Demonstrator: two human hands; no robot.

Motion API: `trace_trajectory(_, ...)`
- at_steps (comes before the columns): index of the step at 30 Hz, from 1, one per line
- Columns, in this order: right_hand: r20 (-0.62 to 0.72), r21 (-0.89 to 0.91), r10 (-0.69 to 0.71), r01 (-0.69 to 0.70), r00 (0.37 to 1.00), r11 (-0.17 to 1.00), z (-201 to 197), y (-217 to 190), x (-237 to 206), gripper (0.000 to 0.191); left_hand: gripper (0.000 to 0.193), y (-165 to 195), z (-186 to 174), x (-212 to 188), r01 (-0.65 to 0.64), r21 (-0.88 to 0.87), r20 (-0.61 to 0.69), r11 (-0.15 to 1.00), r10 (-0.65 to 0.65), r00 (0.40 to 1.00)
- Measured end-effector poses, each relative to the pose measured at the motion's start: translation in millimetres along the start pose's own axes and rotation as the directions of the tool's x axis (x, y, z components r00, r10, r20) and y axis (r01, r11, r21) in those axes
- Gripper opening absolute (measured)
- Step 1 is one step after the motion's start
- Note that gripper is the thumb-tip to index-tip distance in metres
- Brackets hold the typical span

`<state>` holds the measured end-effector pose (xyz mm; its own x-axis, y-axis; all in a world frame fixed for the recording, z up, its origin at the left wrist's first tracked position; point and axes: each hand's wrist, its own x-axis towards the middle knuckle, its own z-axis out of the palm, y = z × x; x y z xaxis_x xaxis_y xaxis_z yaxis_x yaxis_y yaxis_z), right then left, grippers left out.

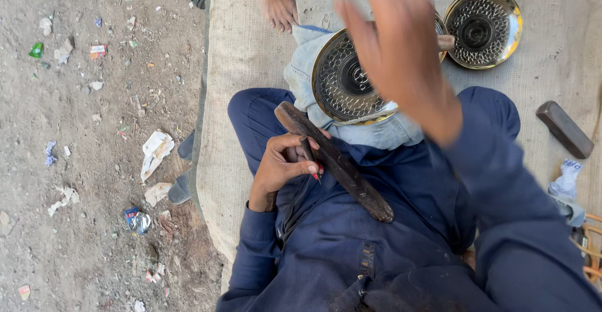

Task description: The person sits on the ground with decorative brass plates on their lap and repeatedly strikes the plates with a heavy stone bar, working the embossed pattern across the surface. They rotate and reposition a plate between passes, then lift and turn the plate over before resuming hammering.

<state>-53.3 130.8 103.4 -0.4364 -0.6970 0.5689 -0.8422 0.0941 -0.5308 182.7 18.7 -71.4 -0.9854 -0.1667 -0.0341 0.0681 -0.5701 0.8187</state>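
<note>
Wooden bar [335, 161] diag., upper-left to lower-right

second brass plate [483, 27] sits off at the top right of the burlap mat [241, 48], a dark rectangular block [564, 129] further right, somebody's bare foot [276, 2] up top, and paper litter [155, 151] scattered over the dirt ground [81, 130]

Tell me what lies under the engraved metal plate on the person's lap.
A folded light-blue denim cloth shows beneath the engraved plate. The raised, blurred right hand covers the plate's right edge, so whatever is under there is hidden.
</note>
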Motion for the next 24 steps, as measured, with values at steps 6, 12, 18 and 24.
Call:
trace_trajectory(6,0.603,0.716,-0.134,-0.460,0.787,0.525,-7.5,-66.6,-152.2,0.063,0.031,15.3,-8.7,7.9,-0.040,0.072,0.009,0.997,0.039,0.999)
trace_trajectory(12,0.598,0.798,-0.430,-0.554,0.677,0.237,-9.5,-71.8,-193.0,0.067,0.032,46.4,-2.6,42.4,-0.072,0.192,0.087,0.979,0.056,0.995)
trace_trajectory(18,0.014,0.363,0.365,-0.345,0.931,0.866,0.7,-42.8,-200.9,0.043,0.031,65.5,31.4,74.2,-0.112,0.292,0.202,0.950,0.053,0.978)
trace_trajectory(24,0.253,0.630,0.683,-0.652,0.686,0.422,23.1,-5.2,-223.1,0.057,0.041,54.0,66.7,103.3,0.001,0.343,0.211,0.939,-0.078,0.974)
